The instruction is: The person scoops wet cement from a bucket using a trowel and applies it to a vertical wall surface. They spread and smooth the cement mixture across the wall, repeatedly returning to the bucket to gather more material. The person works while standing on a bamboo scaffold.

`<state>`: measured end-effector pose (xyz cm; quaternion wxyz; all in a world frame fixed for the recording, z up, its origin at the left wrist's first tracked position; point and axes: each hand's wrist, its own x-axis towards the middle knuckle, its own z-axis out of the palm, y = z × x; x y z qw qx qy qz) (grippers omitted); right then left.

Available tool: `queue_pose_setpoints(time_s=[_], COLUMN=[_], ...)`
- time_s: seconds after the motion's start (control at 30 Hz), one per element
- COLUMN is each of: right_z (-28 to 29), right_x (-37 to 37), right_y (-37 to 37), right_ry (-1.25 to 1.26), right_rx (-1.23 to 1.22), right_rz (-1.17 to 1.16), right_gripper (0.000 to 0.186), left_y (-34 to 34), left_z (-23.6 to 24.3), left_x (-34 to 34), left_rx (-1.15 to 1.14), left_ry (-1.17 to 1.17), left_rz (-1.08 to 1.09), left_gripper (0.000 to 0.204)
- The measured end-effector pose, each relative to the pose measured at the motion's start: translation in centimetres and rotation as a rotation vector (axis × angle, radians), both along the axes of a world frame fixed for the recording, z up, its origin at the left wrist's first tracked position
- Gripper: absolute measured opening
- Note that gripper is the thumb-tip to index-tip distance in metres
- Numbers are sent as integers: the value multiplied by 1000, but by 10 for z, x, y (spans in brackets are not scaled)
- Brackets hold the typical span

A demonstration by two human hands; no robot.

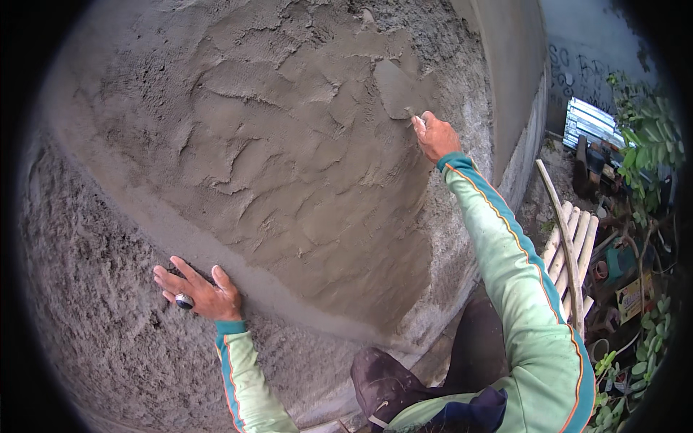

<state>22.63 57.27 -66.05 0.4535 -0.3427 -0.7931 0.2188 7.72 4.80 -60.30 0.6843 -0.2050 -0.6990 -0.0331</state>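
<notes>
A wide patch of wet grey mortar (289, 180) covers the wall before me, its surface full of ridges and trowel marks. My right hand (437, 137) grips a trowel at the upper right of the patch. The trowel's blade (395, 88), coated in mortar, lies against the wet surface; its handle is mostly hidden in my fist. My left hand (202, 292), with a dark-stoned ring on one finger, rests with fingers spread on the wall, beside a smooth band of mortar (162, 220) along the patch's lower left edge. It holds nothing.
Rough, pitted wall (94, 289) spreads at the left. A paler unplastered strip (462, 173) borders the patch on the right. Beyond the wall's edge lie wooden poles (574, 242), corrugated sheets (590, 123), leafy plants (650, 137) and clutter. My knee (382, 379) is close to the wall's foot.
</notes>
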Motion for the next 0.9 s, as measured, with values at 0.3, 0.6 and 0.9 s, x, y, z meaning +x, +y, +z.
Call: queue_pose_setpoints(time_s=[0.3,0.6,0.9], right_z=[54,-28,-183], right_x=[9,17,262], right_y=[-4,-157,-147], right_ry=[424,18,-395], right_rx=[-824,-283,-478], right_rz=[512,665,67], right_gripper=[43,49,47], left_y=[-1,10,2], left_z=[-2,-4,1], left_x=[3,0,-11], left_rx=[14,41,-15], left_ry=[-23,-4,91], left_rz=[-8,-25,-55], left_gripper=[76,77,76])
